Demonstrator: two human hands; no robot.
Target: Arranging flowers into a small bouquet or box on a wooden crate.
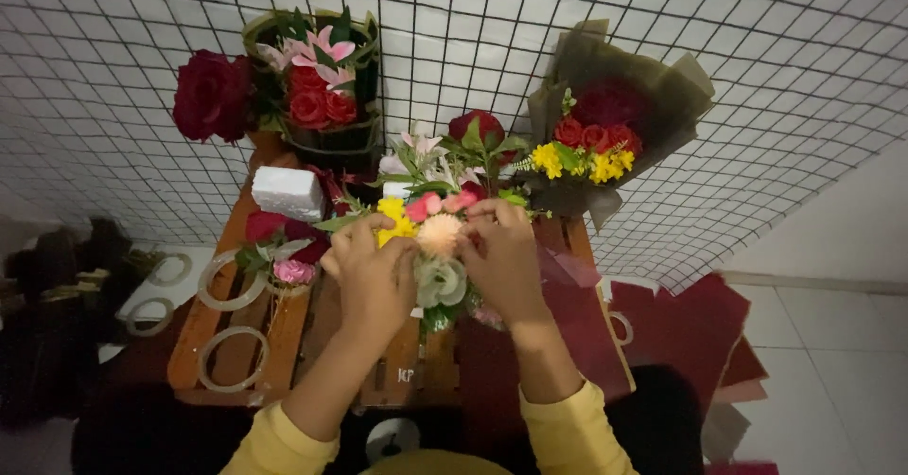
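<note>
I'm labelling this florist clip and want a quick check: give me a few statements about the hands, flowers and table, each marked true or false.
1. Both hands, the left hand and the right hand, are on the small mixed bouquet. True.
2. The wrapped bouquet at the right holds only white flowers. False: it shows red and yellow flowers in dark wrapping.
3. A white foam block lies on the wooden table, left of the hands. True.
4. The tape rolls sit on the table's right side. False: they lie at its left edge.
5. The wall behind is covered by a wire grid. True.
6. The person wears blue sleeves. False: the sleeves are yellow.
</note>
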